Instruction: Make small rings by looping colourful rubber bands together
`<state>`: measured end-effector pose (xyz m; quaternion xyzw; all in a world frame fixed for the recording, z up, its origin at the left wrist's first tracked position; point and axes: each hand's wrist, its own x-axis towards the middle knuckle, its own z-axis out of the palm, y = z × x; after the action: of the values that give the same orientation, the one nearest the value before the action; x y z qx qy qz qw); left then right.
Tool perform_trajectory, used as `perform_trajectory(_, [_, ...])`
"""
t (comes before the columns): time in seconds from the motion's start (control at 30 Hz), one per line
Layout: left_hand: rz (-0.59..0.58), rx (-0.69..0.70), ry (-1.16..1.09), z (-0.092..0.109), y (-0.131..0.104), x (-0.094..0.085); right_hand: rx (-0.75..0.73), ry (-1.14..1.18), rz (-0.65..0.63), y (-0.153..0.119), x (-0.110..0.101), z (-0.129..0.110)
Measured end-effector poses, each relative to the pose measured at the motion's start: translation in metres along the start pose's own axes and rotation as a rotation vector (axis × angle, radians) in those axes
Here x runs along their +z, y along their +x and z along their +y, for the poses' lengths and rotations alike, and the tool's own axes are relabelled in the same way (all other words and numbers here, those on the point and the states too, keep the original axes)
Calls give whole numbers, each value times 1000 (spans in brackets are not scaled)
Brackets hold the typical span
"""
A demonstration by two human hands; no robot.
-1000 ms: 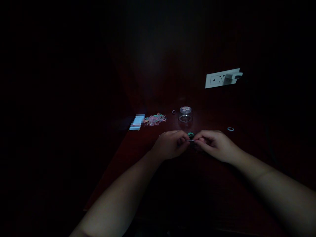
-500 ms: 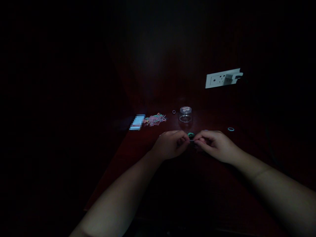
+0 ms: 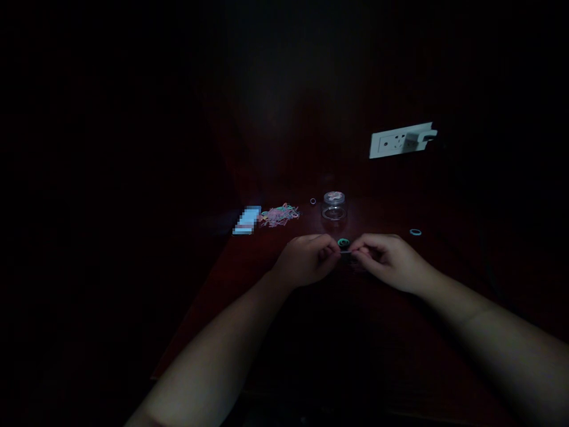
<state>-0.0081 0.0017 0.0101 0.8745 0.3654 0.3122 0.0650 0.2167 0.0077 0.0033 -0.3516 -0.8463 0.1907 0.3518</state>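
Between my two hands stretches a thin pale elastic hair tie (image 3: pixel 345 252). My left hand (image 3: pixel 309 259) pinches its left end with thumb and fingertips. The other end sits in the pinch of my right hand (image 3: pixel 384 261). Just beyond the fingertips, green hair ties (image 3: pixel 344 242) lie on the dark red table. A clear jar (image 3: pixel 333 209) with a lid on top stands farther back. To its left is a loose pile of pink, purple and green hair ties (image 3: pixel 281 216). Poor light hides much of the fingertips and the table below them.
A lit, blurred phone (image 3: pixel 247 220) lies by the table's left edge. One small ring-shaped tie (image 3: pixel 313 201) rests left of the jar, and a light blue one (image 3: pixel 415 232) lies at the right. A wall socket (image 3: pixel 400 141) with a plug (image 3: pixel 427 136) is behind.
The fingertips of my two hands have drawn slightly farther apart, with a little more of the pale hair tie showing between them. Everything else stays where it was.
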Motion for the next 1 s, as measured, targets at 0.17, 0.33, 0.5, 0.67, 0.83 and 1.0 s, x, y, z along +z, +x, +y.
perform_trajectory(0.17, [15,7,-5,-1,0,0,1,-8,6,0,-1,0])
perform_trajectory(0.33, [10,16,-4,-1,0,0,18,-2,4,0,1,1])
perform_trajectory(0.5, [11,22,-9,-1,0,0,23,-3,17,0,1,1])
perform_trajectory(0.67, [8,8,-9,-2,0,1,18,-5,32,1,0,0])
perform_trajectory(0.83, [12,4,-6,-2,0,2,19,-1,42,0,0,0])
perform_trajectory(1.0, [12,0,-17,-2,0,2,24,12,52,1,1,0])
